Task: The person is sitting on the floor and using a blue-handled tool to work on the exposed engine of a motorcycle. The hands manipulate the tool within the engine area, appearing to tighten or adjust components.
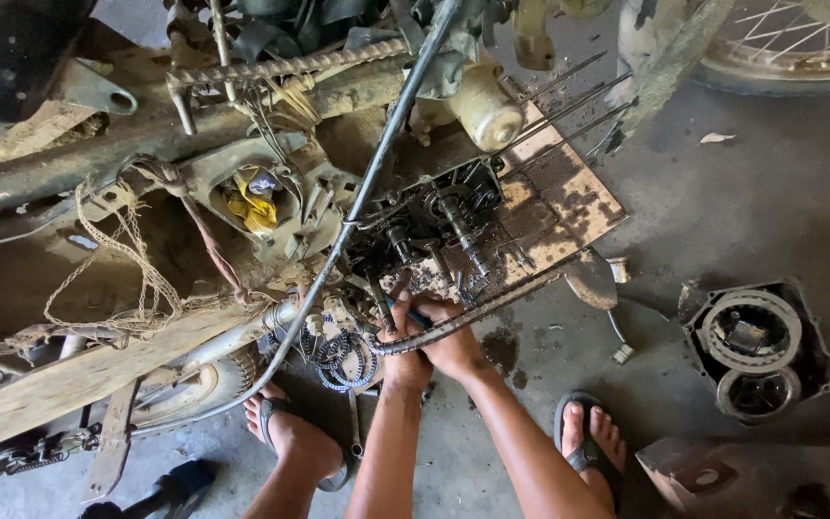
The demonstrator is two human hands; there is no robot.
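An opened, greasy motorcycle engine case (444,226) lies with its gear shafts showing. My left hand (402,354) and my right hand (453,344) are pressed together just below it, at the case's lower edge. Both hands are closed around a small blue-handled tool (416,316), and only a bit of the handle shows between the fingers. A bent ribbed metal bar (492,303) crosses over my knuckles. A loose drive chain (343,358) is coiled just left of my left hand.
Stained cardboard (578,197) lies under the engine. A removed round engine cover (756,351) sits on the concrete at the right. The muddy frame (98,163), a wooden plank (69,384) and a spoked wheel (790,48) surround the spot. My sandalled feet (292,434) (593,440) rest on the floor.
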